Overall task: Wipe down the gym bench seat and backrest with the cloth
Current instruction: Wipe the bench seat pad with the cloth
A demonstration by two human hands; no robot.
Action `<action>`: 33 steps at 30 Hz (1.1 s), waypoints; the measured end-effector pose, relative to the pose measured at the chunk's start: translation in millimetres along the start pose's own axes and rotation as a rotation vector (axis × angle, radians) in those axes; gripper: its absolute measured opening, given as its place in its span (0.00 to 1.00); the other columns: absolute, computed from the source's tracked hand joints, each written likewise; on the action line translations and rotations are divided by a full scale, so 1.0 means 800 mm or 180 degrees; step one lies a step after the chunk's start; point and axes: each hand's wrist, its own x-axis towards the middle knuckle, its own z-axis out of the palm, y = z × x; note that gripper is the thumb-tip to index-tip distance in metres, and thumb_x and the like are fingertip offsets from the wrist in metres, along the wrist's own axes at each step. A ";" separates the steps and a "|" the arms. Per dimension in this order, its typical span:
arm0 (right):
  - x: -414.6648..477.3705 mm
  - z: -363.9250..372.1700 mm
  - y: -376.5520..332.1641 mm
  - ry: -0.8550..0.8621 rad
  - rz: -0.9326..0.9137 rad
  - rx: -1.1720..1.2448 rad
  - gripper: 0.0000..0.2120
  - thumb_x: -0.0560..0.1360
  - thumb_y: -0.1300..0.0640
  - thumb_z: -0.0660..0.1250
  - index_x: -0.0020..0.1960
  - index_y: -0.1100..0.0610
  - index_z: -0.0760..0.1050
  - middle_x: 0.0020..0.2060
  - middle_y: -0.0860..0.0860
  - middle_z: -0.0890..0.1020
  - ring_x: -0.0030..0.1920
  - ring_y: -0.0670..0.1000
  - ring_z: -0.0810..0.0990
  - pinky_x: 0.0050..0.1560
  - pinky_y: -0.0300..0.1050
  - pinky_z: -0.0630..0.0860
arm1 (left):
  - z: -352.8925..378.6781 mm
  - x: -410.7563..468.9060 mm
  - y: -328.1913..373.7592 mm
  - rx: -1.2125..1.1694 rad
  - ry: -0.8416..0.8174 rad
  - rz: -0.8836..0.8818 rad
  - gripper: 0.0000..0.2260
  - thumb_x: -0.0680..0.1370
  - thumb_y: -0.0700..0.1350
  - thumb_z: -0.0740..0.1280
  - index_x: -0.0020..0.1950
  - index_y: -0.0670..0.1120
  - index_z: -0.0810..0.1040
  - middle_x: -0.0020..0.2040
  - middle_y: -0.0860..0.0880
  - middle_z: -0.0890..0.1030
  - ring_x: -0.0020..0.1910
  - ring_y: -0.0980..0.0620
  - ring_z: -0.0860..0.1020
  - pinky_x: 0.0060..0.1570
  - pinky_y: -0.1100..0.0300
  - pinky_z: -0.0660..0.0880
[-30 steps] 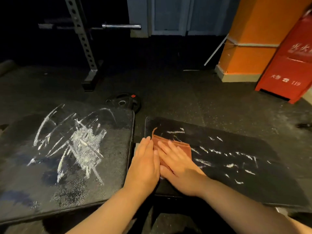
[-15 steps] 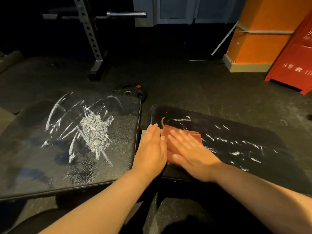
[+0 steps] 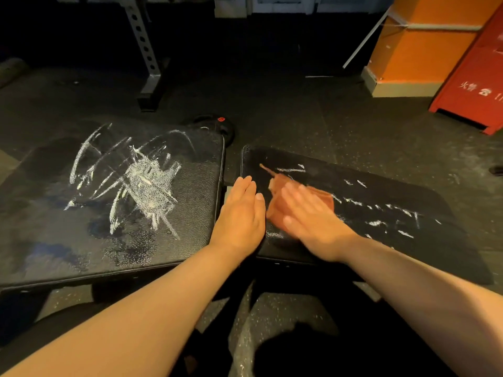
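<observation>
Two black bench pads lie side by side with a narrow gap between them. The left pad [image 3: 190, 213] carries a dense patch of white chalk smears. The right pad [image 3: 408, 191] has a scatter of small white marks. A brown cloth [image 3: 275, 210] lies on the near left part of the right pad. My right hand [image 3: 313, 219] presses flat on the cloth with straight fingers and looks blurred. My left hand [image 3: 241, 213] rests flat over the gap at the right pad's left edge, beside the cloth.
A weight plate [image 3: 217, 126] lies on the dark rubber floor just behind the pads. A rack upright [image 3: 144, 50] stands further back. An orange pillar [image 3: 424, 44] and a red cabinet [image 3: 476, 77] stand at the right.
My right hand has slid the cloth slightly to the right on the right pad, its corner now sticking out. The camera has dipped a little. My left hand stays in place.
</observation>
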 end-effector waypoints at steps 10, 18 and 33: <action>-0.036 0.024 -0.057 0.0382 -0.0272 0.0279 0.29 0.84 0.40 0.47 0.81 0.42 0.41 0.79 0.38 0.39 0.78 0.44 0.32 0.77 0.46 0.34 | 0.003 -0.002 -0.001 -0.0138 0.0061 -0.0042 0.22 0.86 0.49 0.51 0.79 0.42 0.63 0.80 0.46 0.61 0.80 0.51 0.53 0.78 0.56 0.51; 0.013 0.035 -0.005 0.0473 0.1327 -0.0036 0.41 0.76 0.34 0.28 0.82 0.51 0.51 0.82 0.49 0.43 0.81 0.58 0.40 0.79 0.61 0.41 | 0.003 -0.005 -0.006 -0.0332 0.0015 -0.0092 0.20 0.86 0.47 0.52 0.78 0.44 0.64 0.80 0.49 0.61 0.80 0.53 0.52 0.76 0.59 0.50; -0.008 0.017 -0.051 0.0560 0.0865 0.0356 0.30 0.85 0.45 0.47 0.82 0.54 0.43 0.80 0.45 0.38 0.80 0.48 0.36 0.77 0.44 0.33 | 0.008 -0.008 -0.007 0.0162 0.0047 0.0324 0.28 0.83 0.55 0.47 0.79 0.43 0.63 0.80 0.47 0.62 0.80 0.52 0.53 0.79 0.58 0.43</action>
